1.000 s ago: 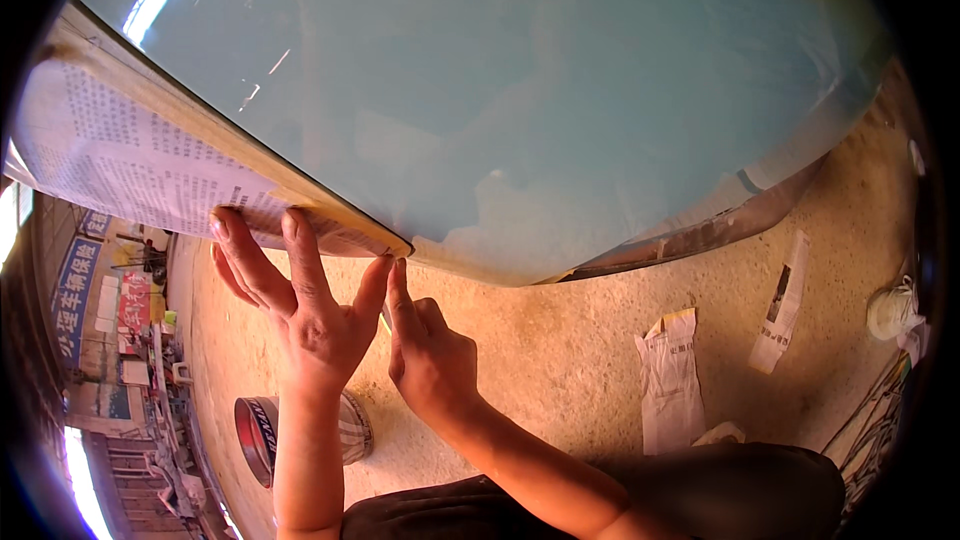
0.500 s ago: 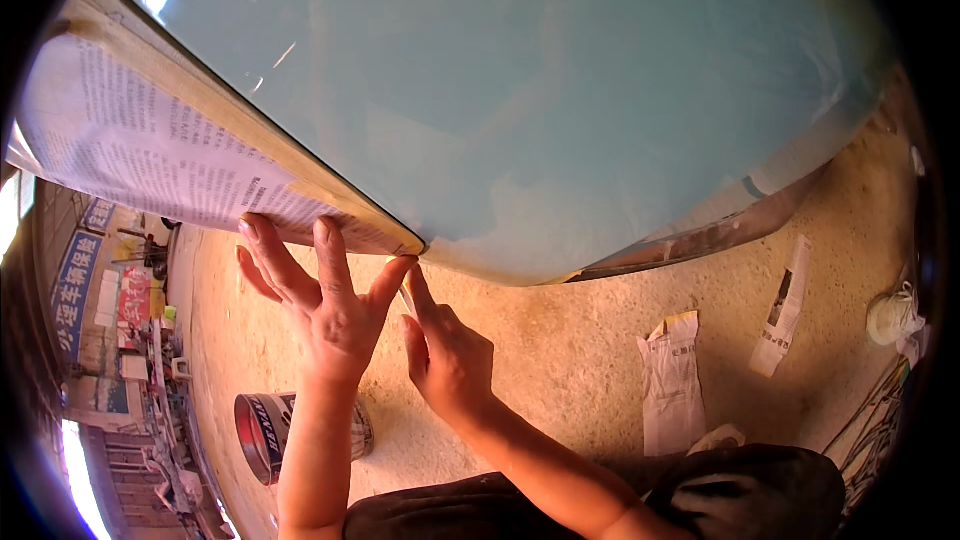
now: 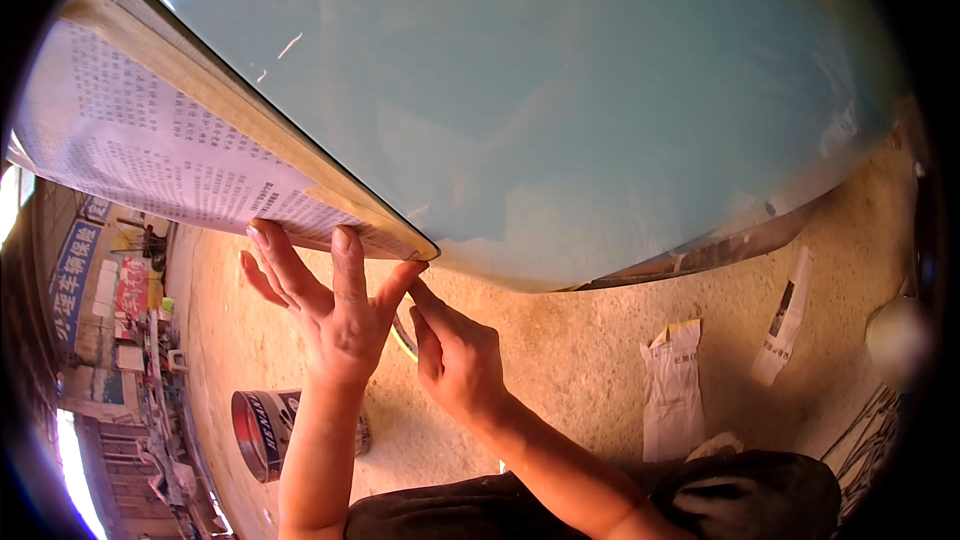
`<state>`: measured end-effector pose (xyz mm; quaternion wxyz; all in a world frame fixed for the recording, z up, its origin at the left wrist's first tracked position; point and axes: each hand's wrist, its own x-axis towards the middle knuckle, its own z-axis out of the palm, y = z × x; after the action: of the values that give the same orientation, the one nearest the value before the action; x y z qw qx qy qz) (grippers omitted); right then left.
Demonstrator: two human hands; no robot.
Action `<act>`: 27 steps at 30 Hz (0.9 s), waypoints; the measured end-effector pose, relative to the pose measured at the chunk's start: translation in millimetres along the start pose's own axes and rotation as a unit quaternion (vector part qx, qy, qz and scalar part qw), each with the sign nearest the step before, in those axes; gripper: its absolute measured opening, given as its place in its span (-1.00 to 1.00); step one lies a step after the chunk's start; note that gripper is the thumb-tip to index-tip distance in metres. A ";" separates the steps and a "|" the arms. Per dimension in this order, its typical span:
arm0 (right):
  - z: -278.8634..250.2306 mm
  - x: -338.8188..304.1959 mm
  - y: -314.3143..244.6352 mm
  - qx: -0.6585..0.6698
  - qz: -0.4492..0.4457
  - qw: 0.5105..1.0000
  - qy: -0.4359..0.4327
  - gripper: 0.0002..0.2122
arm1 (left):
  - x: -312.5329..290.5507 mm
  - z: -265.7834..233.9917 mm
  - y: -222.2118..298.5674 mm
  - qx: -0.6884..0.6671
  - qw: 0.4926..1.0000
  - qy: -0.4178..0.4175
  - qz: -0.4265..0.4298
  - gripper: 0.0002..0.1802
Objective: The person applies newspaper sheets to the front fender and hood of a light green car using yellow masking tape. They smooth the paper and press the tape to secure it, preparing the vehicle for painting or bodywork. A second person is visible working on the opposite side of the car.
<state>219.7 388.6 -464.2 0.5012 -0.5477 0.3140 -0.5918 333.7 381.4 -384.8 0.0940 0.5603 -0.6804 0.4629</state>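
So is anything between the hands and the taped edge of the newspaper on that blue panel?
Nothing visible. The left hand lies with spread fingers on the newspaper by the tan tape strip, and the right hand has its fingertip at the strip's lower end on the blue panel.

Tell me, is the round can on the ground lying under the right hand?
No, the can lies beside the left forearm, well apart from the right hand.

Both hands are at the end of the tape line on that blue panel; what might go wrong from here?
The left hand presses only the lower edge of the newspaper, so the sheet may shift. The right hand pinches where the tan masking tape ends; it might lift or wrinkle against the blue panel.
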 end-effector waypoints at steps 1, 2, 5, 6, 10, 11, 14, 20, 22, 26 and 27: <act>-0.2 -0.2 0.9 -0.003 0.011 0.998 -0.058 -0.69 | -2.0 -0.2 -2.1 0.002 1.000 0.000 -0.001 0.07; -1.8 -0.6 2.1 -0.007 0.021 0.993 -0.116 -0.72 | -3.0 -0.1 -2.8 0.004 1.000 0.001 -0.003 0.06; 32.7 -41.9 20.7 -0.083 0.023 0.886 -0.456 -0.79 | 3.2 6.9 5.2 -0.006 1.000 0.013 0.001 0.05; 45.9 -71.2 31.4 -0.048 0.014 0.886 -0.461 -0.78 | 3.9 7.5 5.6 -0.010 1.000 0.010 0.003 0.05; 50.8 -99.1 23.9 -0.003 0.080 0.903 -0.423 -0.80 | -7.8 4.4 2.2 -0.010 1.000 0.000 -0.007 0.05; 50.6 -94.1 29.2 -0.030 0.066 0.892 -0.447 -0.80 | -10.7 6.0 2.8 -0.006 1.000 -0.009 -0.007 0.05; 48.2 -74.5 37.9 -0.092 0.063 0.849 -0.516 -0.83 | -29.1 8.0 13.5 -0.093 0.995 0.008 -0.041 -0.03; 15.6 -78.1 66.0 0.002 0.128 0.862 -0.491 -0.75 | -32.7 4.1 58.1 -0.217 0.947 0.110 -0.209 -0.07; 5.5 -76.8 88.7 -0.092 0.154 0.785 -0.593 -0.77 | -17.3 1.8 87.0 -0.276 0.871 0.146 -0.380 -0.19; -105.6 -52.9 118.2 -0.247 0.108 0.773 -0.574 -0.75 | -10.7 15.1 136.7 -0.398 0.734 0.149 -0.530 -0.29; -120.6 -30.2 89.5 -0.294 0.102 0.753 -0.580 -0.75 | -6.5 16.3 147.9 -0.423 0.708 0.152 -0.544 -0.30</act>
<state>122.8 368.6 -581.2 0.4590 -0.8708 0.1753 0.0155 216.8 365.5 -475.7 0.6594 0.6566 -0.3585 0.0738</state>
